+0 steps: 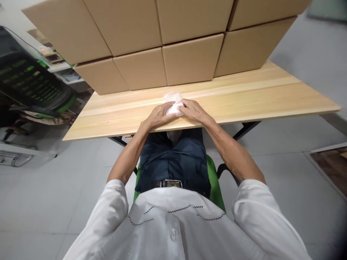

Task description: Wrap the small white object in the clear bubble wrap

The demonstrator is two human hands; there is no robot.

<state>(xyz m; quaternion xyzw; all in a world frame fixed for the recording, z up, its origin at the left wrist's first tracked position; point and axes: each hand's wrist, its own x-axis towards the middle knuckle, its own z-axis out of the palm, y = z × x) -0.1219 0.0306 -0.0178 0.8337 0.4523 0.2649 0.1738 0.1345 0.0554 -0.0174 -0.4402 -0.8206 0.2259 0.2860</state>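
A small white bundle, apparently wrapped in thin translucent plastic (172,97), rests on the wooden table near its front edge, in the middle of the head view. My left hand (160,115) is curled against its left side, the thumb over its top and the fingers along the near side. From the right, my right hand (193,109) grips it, with thumb and fingers pressed on the plastic. Both hands cover part of the bundle, and what is inside it cannot be made out.
Cardboard boxes (141,68) are stacked in two rows along the back of the wooden table (257,95). I sit on a green chair (217,191) close to the front edge. Another dark and green chair (35,83) stands at left, near a white shelf (59,67).
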